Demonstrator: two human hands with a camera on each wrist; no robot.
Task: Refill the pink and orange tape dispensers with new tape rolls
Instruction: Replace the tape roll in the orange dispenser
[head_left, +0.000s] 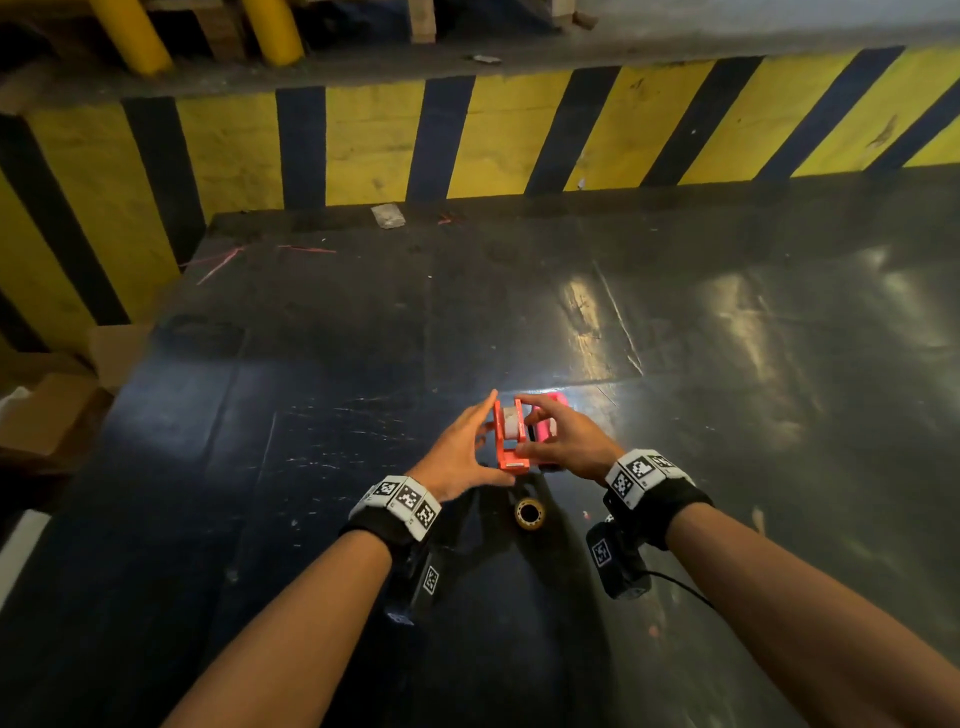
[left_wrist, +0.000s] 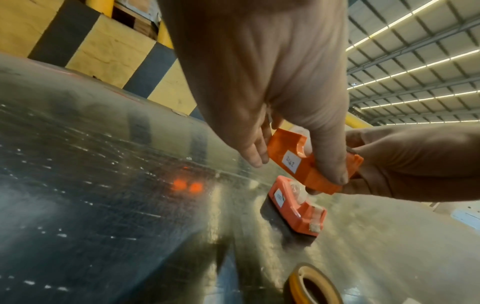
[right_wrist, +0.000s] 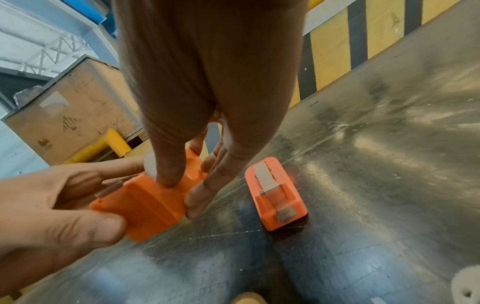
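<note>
Both hands hold the orange tape dispenser (head_left: 506, 447) just above the dark table, with a pale tape roll (head_left: 511, 423) seated in it. My left hand (head_left: 483, 441) grips its left side and near end, thumb against the orange body (left_wrist: 293, 162). My right hand (head_left: 535, 426) pinches its right side, thumb on top of the orange shell (right_wrist: 150, 205). The pink dispenser (head_left: 545, 428) stands on the table right behind my right hand; it looks orange-red in the wrist views (right_wrist: 275, 193). A brownish tape roll (head_left: 530, 512) lies flat between my wrists.
The dark scratched table (head_left: 363, 364) runs far ahead to a yellow-and-black striped wall (head_left: 363, 150). Cardboard boxes (head_left: 52, 410) sit beyond its left edge. A scrap of paper (head_left: 387, 215) lies at the far edge.
</note>
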